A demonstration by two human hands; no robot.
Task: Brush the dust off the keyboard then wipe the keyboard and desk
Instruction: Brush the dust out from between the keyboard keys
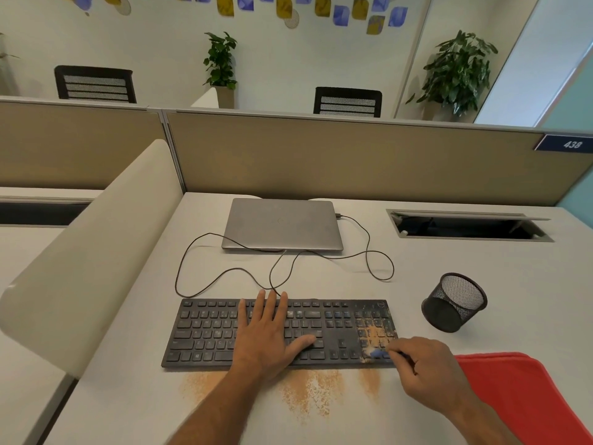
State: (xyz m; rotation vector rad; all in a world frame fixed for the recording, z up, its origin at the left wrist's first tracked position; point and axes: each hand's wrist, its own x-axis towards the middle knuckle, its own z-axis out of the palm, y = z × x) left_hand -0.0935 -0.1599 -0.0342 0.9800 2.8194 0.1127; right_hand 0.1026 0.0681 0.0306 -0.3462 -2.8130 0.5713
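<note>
A black keyboard (pixel 205 332) lies across the white desk (pixel 481 261). Orange-brown dust (pixel 375 332) covers its number pad at the right end. More of that dust lies in patches on the desk (pixel 308 395) just in front of the keyboard. My left hand (pixel 266 332) rests flat on the middle keys, fingers spread. My right hand (pixel 423 364) pinches a small brush with a blue head (pixel 376 352), whose tip touches the lower number pad keys. A red cloth (pixel 519 393) lies on the desk at the right, beside my right wrist.
A closed grey laptop (pixel 282 224) sits behind the keyboard, its thin cable (pixel 378 268) looping over the desk. A black mesh pen cup (pixel 455 301) stands tilted to the right. A cable hatch (pixel 468 224) is open at the back right. Beige partitions (pixel 321 155) enclose the desk.
</note>
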